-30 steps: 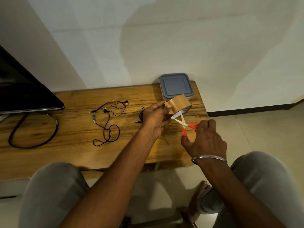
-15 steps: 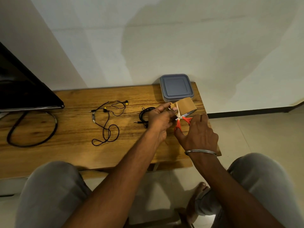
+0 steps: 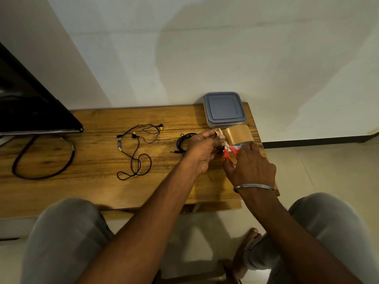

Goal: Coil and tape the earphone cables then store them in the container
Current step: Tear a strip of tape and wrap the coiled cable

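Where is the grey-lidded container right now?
In the head view, the container sits at the far right corner of the table, by the wall, just behind the tape roll.

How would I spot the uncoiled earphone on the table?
Start at the long wooden table against the white wall. Mid-table, a thin black earphone cable sprawls in loose loops. Unlike the coiled black cable by the left hand, it has yellow earbuds.

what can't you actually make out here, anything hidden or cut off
All in the head view:
1. Scissors: blades mostly hidden between the left hand and tape roll; only orange handles show in the right hand.
2. Coiled earphone: mostly behind the left hand; taped or not, cannot tell.
3. Container: shut lid hides what is inside.
4. Screen: cut off by the left edge.
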